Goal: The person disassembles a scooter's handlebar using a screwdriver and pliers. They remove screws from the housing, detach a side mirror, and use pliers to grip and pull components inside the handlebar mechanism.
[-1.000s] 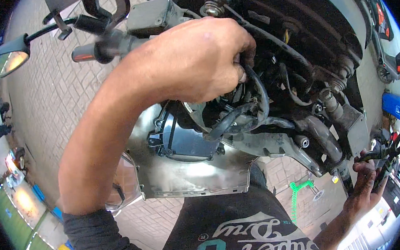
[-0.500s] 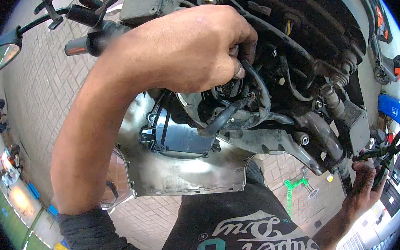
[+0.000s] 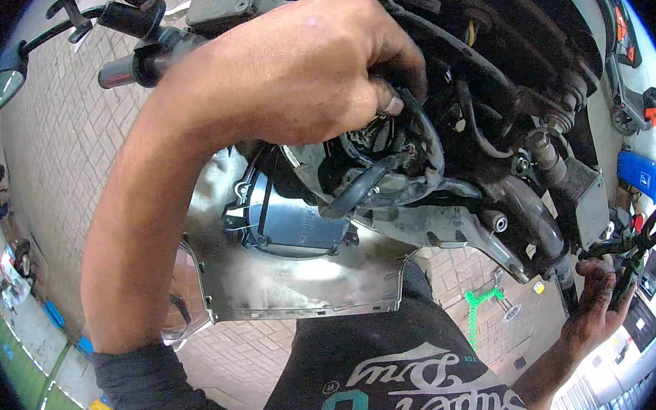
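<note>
My left hand [image 3: 325,70] reaches across a motorbike's opened front. Its fingers and thumb are closed on a thick black cable [image 3: 424,132], whose loop hangs below the thumb. Some of the fingertips are hidden among dark wiring behind the hand. Below the cable lies a dark plastic housing [image 3: 290,214], set in a silvery front panel [image 3: 304,288]. On the right, my right hand [image 3: 601,303] is wrapped round the end of the handlebar [image 3: 625,282], beside a black lever [image 3: 653,229]. The grip itself is mostly hidden by that hand.
A grey reservoir box [image 3: 227,3] stands beyond my left wrist. A handlebar grip [image 3: 121,72] and a mirror [image 3: 3,92] jut out at the left. A grey bracket [image 3: 453,230] crosses the middle. A green coiled hose [image 3: 473,313] is on the paving below.
The view has shifted a little, with the bike's parts slightly higher and further left. My left thumb has moved slightly at the cable. My right hand keeps its hold.
</note>
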A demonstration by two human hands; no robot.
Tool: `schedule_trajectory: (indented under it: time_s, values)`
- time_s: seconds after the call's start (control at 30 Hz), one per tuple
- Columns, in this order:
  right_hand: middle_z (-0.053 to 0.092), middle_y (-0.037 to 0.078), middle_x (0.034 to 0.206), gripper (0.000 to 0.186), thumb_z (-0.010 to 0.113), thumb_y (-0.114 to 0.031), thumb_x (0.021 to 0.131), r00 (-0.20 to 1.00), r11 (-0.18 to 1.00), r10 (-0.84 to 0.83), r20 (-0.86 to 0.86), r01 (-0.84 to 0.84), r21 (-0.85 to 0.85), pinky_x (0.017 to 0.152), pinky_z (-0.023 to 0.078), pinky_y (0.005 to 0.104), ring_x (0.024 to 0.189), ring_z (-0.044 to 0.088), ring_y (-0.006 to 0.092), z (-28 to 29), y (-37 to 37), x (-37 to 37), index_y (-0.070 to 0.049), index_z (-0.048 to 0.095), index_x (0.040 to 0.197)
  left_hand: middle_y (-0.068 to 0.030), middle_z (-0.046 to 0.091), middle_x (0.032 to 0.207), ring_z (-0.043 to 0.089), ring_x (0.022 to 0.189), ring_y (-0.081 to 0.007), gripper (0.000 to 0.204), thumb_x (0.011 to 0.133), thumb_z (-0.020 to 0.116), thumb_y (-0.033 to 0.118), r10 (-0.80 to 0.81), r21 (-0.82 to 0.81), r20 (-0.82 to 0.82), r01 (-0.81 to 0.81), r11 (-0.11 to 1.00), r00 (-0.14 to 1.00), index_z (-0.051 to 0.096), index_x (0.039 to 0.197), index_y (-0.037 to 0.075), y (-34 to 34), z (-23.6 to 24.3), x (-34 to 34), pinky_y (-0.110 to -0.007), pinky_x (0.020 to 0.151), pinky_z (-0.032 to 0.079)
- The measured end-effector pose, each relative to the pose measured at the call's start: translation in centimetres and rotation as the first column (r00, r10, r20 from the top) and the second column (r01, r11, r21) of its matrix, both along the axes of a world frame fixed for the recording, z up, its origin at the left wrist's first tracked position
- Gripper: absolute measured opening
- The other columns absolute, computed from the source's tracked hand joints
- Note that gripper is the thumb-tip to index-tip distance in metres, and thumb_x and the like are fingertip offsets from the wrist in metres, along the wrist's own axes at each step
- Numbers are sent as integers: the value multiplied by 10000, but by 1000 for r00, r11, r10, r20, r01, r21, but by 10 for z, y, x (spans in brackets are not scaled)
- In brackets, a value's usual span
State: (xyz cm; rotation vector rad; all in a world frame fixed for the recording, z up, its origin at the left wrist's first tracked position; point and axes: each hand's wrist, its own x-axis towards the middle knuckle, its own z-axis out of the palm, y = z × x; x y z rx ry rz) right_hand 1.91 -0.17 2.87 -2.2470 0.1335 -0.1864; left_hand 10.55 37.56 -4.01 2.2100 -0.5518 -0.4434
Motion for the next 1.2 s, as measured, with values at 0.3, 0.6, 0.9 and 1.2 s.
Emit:
schedule_trajectory:
  time_s: [0.3,0.6,0.9,1.2]
  values:
    - [601,171,745,381,502,-315,914,1000,999,20,9,-20,39,810,468,447,978,571,363,-1,1,2,62,493,967,-138,598,748,585,734,-260,185,637,536,-7,-88,8,-191,91,996,978,563,817,-42,1,10,6,-338,725,457]
    - [608,182,757,399,508,-283,914,998,995,24,57,-30,100,823,463,473,984,572,393,-2,8,3,63,415,1091,-118,532,674,510,628,-251,271,620,671,182,-37,69,80,32,997,996,541,797,23,-2,2,-7,-340,596,422]
    - [609,177,759,369,514,-274,911,996,987,12,93,-27,161,857,438,486,960,574,401,-5,9,2,68,473,1040,-53,596,715,532,669,-120,258,755,686,223,-5,-71,-181,-8,997,983,594,846,0,7,3,-3,-277,625,444]
    - [599,172,819,323,467,-253,928,987,978,149,55,-155,141,864,452,482,991,562,392,-3,2,5,55,477,1025,-29,621,802,559,769,-91,292,780,679,242,-5,-163,-329,-52,985,944,622,917,-10,3,4,0,-247,705,466]
